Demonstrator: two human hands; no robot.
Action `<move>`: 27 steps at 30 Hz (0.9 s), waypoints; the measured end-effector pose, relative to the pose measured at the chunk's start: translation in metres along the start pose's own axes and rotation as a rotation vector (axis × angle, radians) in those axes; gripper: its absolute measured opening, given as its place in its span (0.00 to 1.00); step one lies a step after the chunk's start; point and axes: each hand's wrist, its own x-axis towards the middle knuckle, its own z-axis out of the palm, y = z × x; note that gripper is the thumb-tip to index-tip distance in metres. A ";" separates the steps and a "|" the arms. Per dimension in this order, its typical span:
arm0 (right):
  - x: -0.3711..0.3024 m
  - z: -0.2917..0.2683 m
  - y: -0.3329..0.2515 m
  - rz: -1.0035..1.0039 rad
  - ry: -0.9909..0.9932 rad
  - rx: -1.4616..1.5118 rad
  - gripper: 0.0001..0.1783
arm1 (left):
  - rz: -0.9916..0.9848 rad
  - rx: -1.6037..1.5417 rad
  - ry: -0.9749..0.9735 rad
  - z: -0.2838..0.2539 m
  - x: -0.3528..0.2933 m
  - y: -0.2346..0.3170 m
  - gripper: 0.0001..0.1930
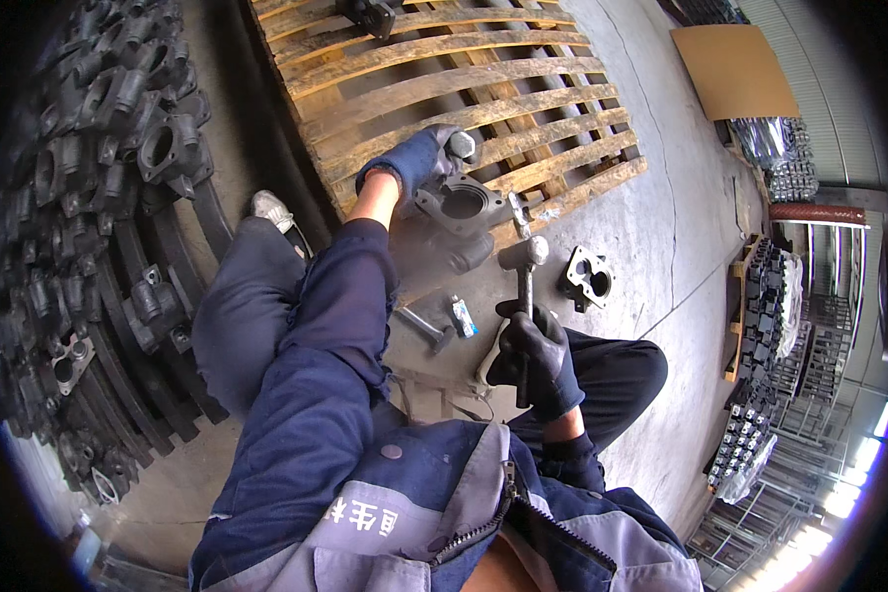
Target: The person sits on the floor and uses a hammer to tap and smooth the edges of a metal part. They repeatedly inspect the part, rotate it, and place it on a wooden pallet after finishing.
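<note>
My left hand (419, 161), in a dark blue and black glove, is closed on a dark grey cast metal fitting (454, 229) beside the wooden pallet. A round flange opening on the fitting faces up, and a short round stub (461, 146) stands out by my fingers. In my right hand (538, 357), gloved in black, is a hammer (526, 286), gripped by its handle with the head up, to the right of the fitting and apart from it. On the floor to the right lies a smaller flanged casting (588, 277) with several holes.
A wooden pallet (464, 74) lies ahead, with another dark casting (370, 14) on it. Between my legs are a second hammer (429, 329) and a small blue-white tube (464, 317). Stacked castings (173, 150) fill the left; loaded racks (760, 316) stand at the right.
</note>
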 end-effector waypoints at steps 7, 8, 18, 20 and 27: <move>0.002 -0.002 0.000 -0.031 -0.008 -0.052 0.18 | -0.025 0.014 -0.017 -0.001 -0.006 0.023 0.16; 0.003 0.000 0.000 -0.033 -0.008 -0.062 0.20 | 0.019 0.039 -0.005 -0.001 -0.005 0.020 0.16; 0.007 0.000 0.002 -0.036 -0.021 -0.039 0.20 | 0.034 -0.007 0.005 0.000 0.001 0.008 0.14; 0.010 -0.001 0.003 -0.006 -0.009 -0.007 0.20 | 0.000 -0.081 -0.029 -0.002 0.000 0.013 0.13; 0.018 0.013 -0.002 0.013 -0.061 -0.019 0.18 | 0.183 -0.007 0.212 0.003 0.044 -0.093 0.09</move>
